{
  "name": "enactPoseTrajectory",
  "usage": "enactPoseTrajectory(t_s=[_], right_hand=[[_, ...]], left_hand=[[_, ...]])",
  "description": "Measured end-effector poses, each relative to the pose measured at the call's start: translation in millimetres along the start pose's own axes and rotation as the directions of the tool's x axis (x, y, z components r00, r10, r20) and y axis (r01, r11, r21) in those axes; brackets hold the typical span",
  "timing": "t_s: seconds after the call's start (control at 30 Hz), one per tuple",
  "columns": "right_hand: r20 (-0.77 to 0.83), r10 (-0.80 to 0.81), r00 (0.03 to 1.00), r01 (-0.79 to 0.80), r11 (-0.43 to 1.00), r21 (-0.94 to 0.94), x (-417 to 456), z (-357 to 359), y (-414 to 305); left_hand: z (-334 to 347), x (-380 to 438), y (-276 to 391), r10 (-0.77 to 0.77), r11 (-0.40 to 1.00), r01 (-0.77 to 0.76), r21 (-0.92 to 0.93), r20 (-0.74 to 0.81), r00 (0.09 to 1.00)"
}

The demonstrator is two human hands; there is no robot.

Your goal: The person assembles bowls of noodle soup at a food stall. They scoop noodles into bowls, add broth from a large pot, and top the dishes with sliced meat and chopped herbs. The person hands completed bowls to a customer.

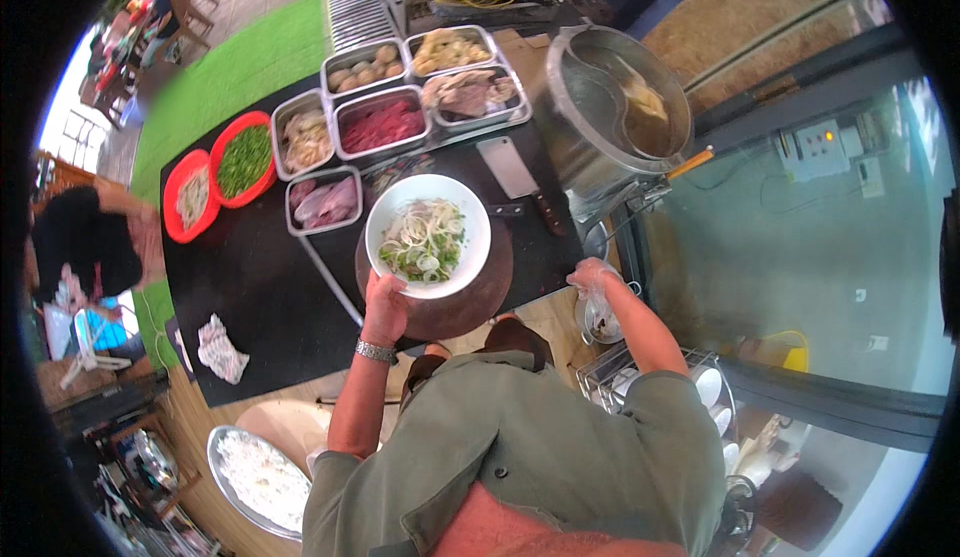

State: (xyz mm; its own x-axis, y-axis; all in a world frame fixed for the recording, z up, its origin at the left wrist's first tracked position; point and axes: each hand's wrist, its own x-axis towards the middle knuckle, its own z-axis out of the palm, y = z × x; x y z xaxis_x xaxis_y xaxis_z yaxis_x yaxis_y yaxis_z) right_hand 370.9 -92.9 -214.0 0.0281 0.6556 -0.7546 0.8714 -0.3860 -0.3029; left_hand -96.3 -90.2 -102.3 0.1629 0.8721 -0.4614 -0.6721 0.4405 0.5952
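My left hand (385, 305), with a metal watch at the wrist, grips the rim of a white bowl (478, 245). Sliced onion rings, chopped green herbs and pale food lie in it. The bowl is over a round chopping board (457, 320) on the black table (262, 279). My right hand (596, 275), in a clear plastic glove, is past the table's right edge, above a metal pot (589, 320). Its fingers are curled, and whether they hold anything is unclear. A cleaver (508, 169) lies beyond the bowl, beside a second knife's black handle (505, 210).
Steel pans of raw red meat (382, 121), cooked meat (469, 95) and round pieces (366, 69) line the far side. Red baskets (217, 189) stand left. A large divided stockpot (559, 99) stands right. Below are a noodle tray (217, 459) and a dish rack (592, 388).
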Motion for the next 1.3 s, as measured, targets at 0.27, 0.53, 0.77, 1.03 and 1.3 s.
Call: enactPoseTrajectory(t_s=[0.27, 0.53, 0.77, 1.03, 1.3], right_hand=[[-0.048, 0.289, 0.956, -0.125, 0.55, 0.826, 162.3, -73.7, 197.1], [-0.14, -0.228, 0.964, 0.161, 0.911, -0.379, 238.6, -105.7, 229.6], [-0.19, -0.202, 0.961, -0.013, 0.65, -0.76, 245.5, -92.6, 248.9], [-0.487, -0.099, 0.868, 0.076, 0.995, -0.065, 76.6, -113.7, 243.4], [-0.58, 0.447, 0.681, 0.09, 0.735, 0.672, -281.2, -283.4, 166.4]], left_hand=[[123.0, 94.5, -71.0, -0.019, 1.0, 0.019, 0.011, 0.033, 0.999], [182.9, 161.9, -134.8, 0.016, 1.0, -0.016, -0.011, 0.025, 1.0], [217.2, 130.5, -114.7, 0.107, 0.993, -0.105, -0.057, 0.021, 0.994], [177.2, 101.1, -76.6, 0.206, 0.979, -0.205, 0.021, -0.103, 0.973], [140.1, 52.8, -72.0, 0.161, 0.984, -0.161, 0.072, 0.001, 0.987]])
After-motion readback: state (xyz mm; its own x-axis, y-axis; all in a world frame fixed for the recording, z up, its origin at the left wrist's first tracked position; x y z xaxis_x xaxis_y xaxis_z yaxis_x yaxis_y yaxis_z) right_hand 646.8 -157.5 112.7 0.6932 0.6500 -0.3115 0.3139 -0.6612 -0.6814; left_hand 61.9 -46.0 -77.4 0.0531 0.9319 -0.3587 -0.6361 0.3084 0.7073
